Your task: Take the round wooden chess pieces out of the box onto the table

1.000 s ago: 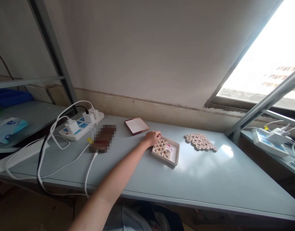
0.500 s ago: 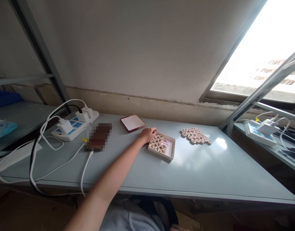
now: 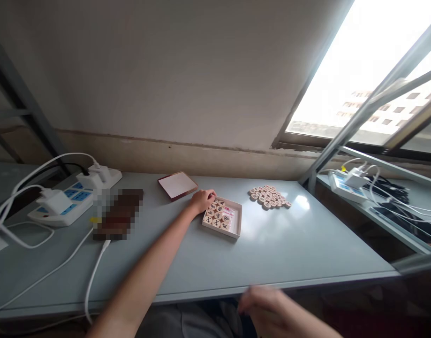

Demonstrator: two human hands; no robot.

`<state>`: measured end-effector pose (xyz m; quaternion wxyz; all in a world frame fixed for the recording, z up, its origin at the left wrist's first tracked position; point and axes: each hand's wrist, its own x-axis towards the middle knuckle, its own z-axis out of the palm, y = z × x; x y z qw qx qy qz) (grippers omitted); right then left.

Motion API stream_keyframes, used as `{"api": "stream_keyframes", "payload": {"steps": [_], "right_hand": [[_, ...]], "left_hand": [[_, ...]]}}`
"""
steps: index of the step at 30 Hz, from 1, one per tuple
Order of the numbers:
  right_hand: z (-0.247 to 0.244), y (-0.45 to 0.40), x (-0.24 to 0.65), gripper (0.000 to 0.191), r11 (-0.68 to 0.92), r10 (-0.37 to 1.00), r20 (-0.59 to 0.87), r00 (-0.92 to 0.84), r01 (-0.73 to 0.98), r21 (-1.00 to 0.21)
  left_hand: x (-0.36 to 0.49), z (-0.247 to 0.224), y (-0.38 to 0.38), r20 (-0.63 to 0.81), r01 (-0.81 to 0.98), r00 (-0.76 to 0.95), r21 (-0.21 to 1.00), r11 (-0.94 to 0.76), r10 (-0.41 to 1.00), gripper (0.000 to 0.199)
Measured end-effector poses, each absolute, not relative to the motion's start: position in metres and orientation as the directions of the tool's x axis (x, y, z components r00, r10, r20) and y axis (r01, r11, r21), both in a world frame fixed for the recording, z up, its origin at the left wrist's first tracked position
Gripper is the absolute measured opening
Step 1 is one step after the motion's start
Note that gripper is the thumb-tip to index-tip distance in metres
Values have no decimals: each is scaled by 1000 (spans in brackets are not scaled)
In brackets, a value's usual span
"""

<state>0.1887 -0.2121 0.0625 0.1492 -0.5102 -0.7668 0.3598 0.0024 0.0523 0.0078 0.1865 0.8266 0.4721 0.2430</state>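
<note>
My left hand point(image 3: 202, 201) reaches across the desk to the back left corner of a shallow open box point(image 3: 236, 224). Its fingers are curled over that corner and closed on the rim. Inside, rows of round wooden Chinese chess pieces point(image 3: 215, 215) with dark characters fill the left part, beside a pink-and-white printed packet point(image 3: 227, 217). Low in front of the desk edge is my right hand point(image 3: 260, 305), smeared by motion, so its fingers are unclear. A flat cluster of more round Chinese chess pieces point(image 3: 269, 196) lies right of the box.
The box lid point(image 3: 178, 185) lies upturned behind my left hand. Power strips stand at left point(image 3: 69, 206) and on the neighbouring desk at right point(image 3: 345, 187), with white cables. A pixelated brown object point(image 3: 120, 213) lies at left. A wall and metal frame bound the desk.
My right hand has risen into view at the bottom. The view has turned right, so desk things sit further left. My left hand stays at the box corner.
</note>
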Motion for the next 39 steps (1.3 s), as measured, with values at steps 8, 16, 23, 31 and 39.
{"api": "stream_keyframes", "payload": {"steps": [8,16,23,31,39], "right_hand": [[61,-68,201,24,458,887,220,-406,837,-299],[47,-51,210,24,457,872,307,-381,857,-237],[24,-32,278,28,82,900,435,-34,992,-92],[17,-32,281,20,-19,832,553,31,999,-27],[47,-68,208,23,468,872,276,-405,854,-227]], "left_hand": [[2,9,51,208,693,420,555,-461,883,25],[3,8,53,228,687,434,542,-484,872,25],[3,10,51,210,690,427,553,-467,879,22],[3,7,51,239,690,414,548,-474,878,22],[2,9,47,235,681,408,565,-466,882,23]]}}
